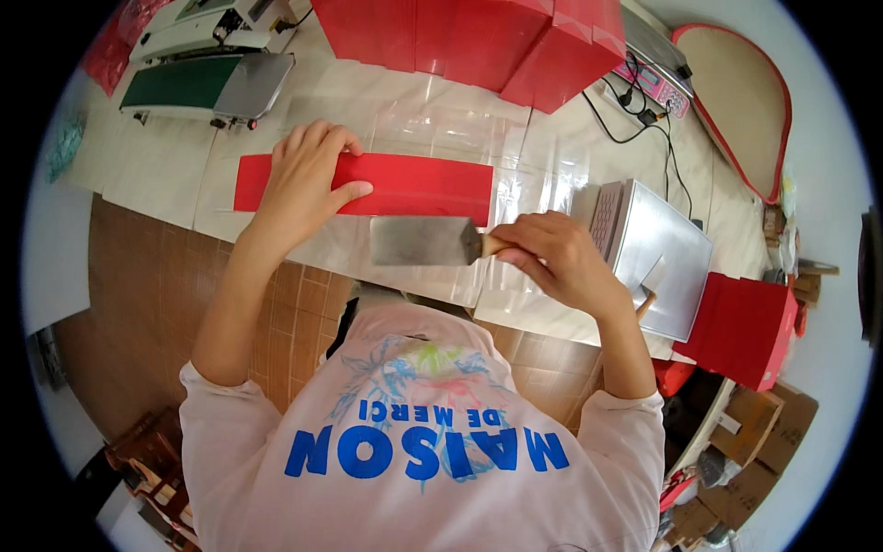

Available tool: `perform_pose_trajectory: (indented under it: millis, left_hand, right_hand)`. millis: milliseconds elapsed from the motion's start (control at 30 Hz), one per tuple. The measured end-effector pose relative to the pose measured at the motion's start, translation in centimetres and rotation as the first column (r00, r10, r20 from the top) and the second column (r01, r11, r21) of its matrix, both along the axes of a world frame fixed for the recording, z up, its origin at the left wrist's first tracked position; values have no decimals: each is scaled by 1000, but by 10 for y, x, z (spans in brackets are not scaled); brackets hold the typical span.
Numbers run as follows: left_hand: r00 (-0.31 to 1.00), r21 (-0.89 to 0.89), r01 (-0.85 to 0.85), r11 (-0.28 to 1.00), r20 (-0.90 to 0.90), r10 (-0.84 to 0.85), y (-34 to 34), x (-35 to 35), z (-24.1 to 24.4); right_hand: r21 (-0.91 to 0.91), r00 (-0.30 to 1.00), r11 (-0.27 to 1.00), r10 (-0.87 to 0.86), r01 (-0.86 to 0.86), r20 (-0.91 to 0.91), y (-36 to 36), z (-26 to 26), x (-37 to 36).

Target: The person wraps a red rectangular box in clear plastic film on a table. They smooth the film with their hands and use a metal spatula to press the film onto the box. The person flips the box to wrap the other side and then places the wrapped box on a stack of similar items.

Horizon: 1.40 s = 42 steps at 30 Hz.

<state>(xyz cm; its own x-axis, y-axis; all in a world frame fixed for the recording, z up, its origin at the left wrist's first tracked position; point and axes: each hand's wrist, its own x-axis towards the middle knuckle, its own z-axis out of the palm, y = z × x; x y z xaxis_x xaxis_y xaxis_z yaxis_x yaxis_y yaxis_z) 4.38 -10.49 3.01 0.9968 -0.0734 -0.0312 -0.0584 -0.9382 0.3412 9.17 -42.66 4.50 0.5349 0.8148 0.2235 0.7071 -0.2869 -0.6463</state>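
A long red box (421,183) lies lengthwise on the table before me. My left hand (310,172) grips it left of the middle, fingers over its far edge and thumb on its upper face. In my right hand (545,252) is the wooden handle of a flat metal iron (424,241). Its broad blade points left, along the box's near edge; whether it touches the box I cannot tell. Clear plastic film (524,179) spreads over the table behind and right of the box.
A sealing machine (176,83) with a green belt stands at the far left. Red boxes (455,41) are stacked at the back. At right are a metal-topped heater (662,262), another wooden-handled tool (647,303), more red boxes (735,328) and black cables (668,152).
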Motion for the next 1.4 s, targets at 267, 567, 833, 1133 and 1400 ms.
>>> perform_pose_trajectory:
  millis: [267,567,833,1133,1400]
  left_hand:
    - [996,-49,-22,999,86,27,1,-5,-12]
    - [996,-77,13,997,92,-6,4,-3,-11]
    - [996,-76,17,997,90,-10,5,-1,-10]
    - [994,-102,35,994,104,-24,8,0,-14]
    - [994,-154,54,987,107,-38,10,0,-15]
  right_hand:
    - [-133,999,991,0,-7,-52,19,-2,13]
    - [-164,991,978,-130,127,-7,18,-3,29]
    - [-127,971,963,-232,239,62,23,-5,38]
    - [-27,885,894,-438,447,155,35,-23,41]
    - [-74,610,649,-743,757,-277,60,-8,-46]
